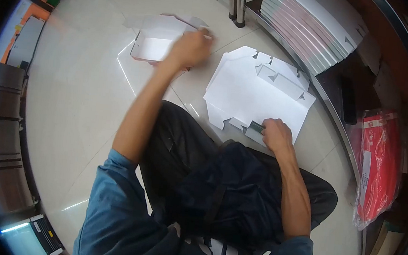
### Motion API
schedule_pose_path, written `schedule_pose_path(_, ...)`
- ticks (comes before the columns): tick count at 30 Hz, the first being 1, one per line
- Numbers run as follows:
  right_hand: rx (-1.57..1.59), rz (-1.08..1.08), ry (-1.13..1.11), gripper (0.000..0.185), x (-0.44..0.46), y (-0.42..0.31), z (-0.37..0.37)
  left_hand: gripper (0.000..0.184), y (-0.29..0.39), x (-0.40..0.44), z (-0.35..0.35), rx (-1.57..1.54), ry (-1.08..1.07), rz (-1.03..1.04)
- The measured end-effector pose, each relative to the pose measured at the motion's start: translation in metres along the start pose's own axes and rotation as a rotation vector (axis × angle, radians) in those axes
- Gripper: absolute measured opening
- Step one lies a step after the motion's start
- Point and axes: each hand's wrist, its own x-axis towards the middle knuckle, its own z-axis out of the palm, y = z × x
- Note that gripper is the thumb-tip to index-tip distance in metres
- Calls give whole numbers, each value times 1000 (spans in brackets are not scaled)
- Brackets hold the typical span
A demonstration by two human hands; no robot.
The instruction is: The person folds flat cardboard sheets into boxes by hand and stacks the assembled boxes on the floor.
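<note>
An open white cardboard box [153, 49] with its flaps up stands on the floor ahead of me. My left hand [192, 47] is at the box's right side, its fingers smeared by motion, so whether it grips a flap I cannot tell. White die-cut cardboard sheets [251, 93] with notched tabs lie flat to the right of the box. Over their near edge, my right hand [278, 134] is closed on a small flat dark green object [256, 126]. Its exact kind is partly hidden by the fingers.
A thick stack of folded white cardboard [311, 29] sits on a low metal-edged shelf at the right. Below it are red items in clear plastic [379, 164]. A metal table leg [237, 5] stands at the top. A dark bag [232, 194] rests on my lap.
</note>
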Motion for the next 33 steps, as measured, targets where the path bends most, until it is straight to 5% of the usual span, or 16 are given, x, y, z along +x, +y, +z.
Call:
schedule_pose_path(1,29,23,15,17,0,0,-3,35,6,-5,28,-118,10,317)
schedule_pose_path(2,79,24,29,15,0,0,-6,37,47,-23,35,-201,-214,213)
schedule_pose_path(4,178,29,56,13,-1,3,-12,49,99,-51,71,-125,-416,323)
schedule_pose_path(9,565,9,36,23,-5,25,-30,26,92,-30,144,-425,-740,599)
schedule_pose_path(12,596,-55,59,31,-17,53,-50,20,69,-13,136,-676,-647,640)
schedule_pose_path(14,566,-85,119,29,-31,71,-65,19,79,-11,101,-673,-552,411)
schedule_pose_path(16,1090,53,249,28,-44,76,-79,20,80,-8,95,-752,-404,354)
schedule_pose_path(18,1244,34,340,25,-47,83,-84,23,82,-6,89,-780,-385,308)
schedule_pose_path(27,544,-300,768,12,-18,18,-51,22,96,-24,84,-719,-669,264)
schedule_pose_path(33,521,-330,760,9,-15,19,-52,21,98,-27,89,-758,-663,301)
